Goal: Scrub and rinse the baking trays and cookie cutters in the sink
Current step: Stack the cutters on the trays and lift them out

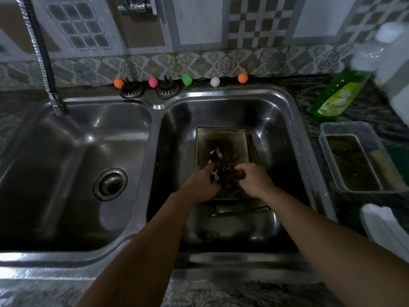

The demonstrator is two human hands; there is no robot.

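Note:
A dark rectangular baking tray [221, 138] lies in the right basin of the steel double sink [285, 120], with another tray's edge [241, 210] showing under it. Both my hands meet over the tray's near end. My left hand [199, 185] grips several metal cookie cutters [215, 161], some catching white glare. My right hand [254, 180] pinches a dark cookie cutter [231, 169] between thumb and fingers. Exact shapes are hard to make out in the dim light.
The left basin holds only its drain [110, 183]. A flexible tap hose [42, 58] hangs at far left. On the right counter stand a green dish-soap bottle [336, 91], a clear tub [354, 156] with a sponge, and white containers [385, 227]. Two sink strainers [150, 89] and coloured balls line the back ledge.

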